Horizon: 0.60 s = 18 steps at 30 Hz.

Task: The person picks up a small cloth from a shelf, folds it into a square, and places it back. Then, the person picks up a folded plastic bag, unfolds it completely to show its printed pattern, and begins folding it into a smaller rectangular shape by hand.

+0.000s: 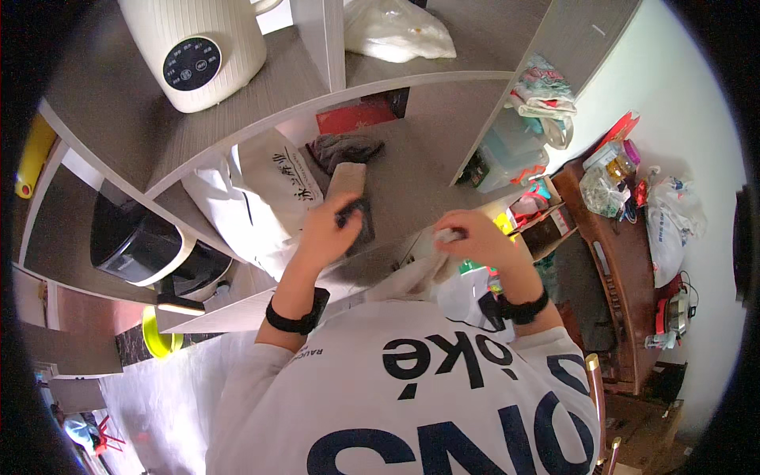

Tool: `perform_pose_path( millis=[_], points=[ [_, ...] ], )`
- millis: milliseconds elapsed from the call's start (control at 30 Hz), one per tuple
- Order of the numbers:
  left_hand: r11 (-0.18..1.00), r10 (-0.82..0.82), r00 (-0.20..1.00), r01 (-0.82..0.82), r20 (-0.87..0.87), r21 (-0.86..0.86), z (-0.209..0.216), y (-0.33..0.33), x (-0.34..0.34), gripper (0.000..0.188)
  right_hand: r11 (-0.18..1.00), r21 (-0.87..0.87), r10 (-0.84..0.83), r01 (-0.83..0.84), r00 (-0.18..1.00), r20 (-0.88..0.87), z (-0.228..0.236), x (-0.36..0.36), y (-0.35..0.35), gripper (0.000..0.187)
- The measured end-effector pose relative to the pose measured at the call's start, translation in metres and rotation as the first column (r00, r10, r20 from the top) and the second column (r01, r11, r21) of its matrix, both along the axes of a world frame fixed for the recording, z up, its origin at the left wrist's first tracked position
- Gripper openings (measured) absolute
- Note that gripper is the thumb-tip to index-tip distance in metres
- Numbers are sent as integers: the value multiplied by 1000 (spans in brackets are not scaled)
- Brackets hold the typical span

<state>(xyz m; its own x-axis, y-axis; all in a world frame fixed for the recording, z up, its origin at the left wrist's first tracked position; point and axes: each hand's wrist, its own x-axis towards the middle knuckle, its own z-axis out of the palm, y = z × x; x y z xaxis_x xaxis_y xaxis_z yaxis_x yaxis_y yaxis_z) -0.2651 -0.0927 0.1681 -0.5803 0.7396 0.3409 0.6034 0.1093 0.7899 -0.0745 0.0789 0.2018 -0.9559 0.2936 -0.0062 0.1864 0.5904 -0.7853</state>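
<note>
Inside the middle shelf compartment, my left hand point(326, 228) is curled around a small dark object point(361, 222) whose kind I cannot make out. A pale beige block-shaped thing point(348, 179) sticks out just beyond its fingers, and whether it is held too is unclear. Behind that lies a crumpled dark grey cloth point(345, 150). My right hand point(479, 239) is in front of the shelf edge, its thumb and fingers pinched together. From it a pale cloth point(416, 277) seems to hang down toward my shirt; a greyish bit shows at the fingertips.
A white cloth bag point(273, 198) fills the compartment's left side, and a red box point(356, 117) stands at its back. On the shelf above is a cream appliance point(198, 47). A black air-fryer-like appliance point(150, 245) sits left. A clear plastic container point(511, 150) and brown wooden cabinet point(613, 277) are right.
</note>
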Motion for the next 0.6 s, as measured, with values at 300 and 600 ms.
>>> perform_pose_path(
  millis=[300,600],
  points=[
    [957,-247,863,144,-441,-254,-65,41,1,25,924,-66,-376,376,927,9,0,69,27,24],
    [831,-514,807,385,-290,-401,-73,72,42,52,964,21,-267,266,963,34,-23,88,44,22]
  ],
)
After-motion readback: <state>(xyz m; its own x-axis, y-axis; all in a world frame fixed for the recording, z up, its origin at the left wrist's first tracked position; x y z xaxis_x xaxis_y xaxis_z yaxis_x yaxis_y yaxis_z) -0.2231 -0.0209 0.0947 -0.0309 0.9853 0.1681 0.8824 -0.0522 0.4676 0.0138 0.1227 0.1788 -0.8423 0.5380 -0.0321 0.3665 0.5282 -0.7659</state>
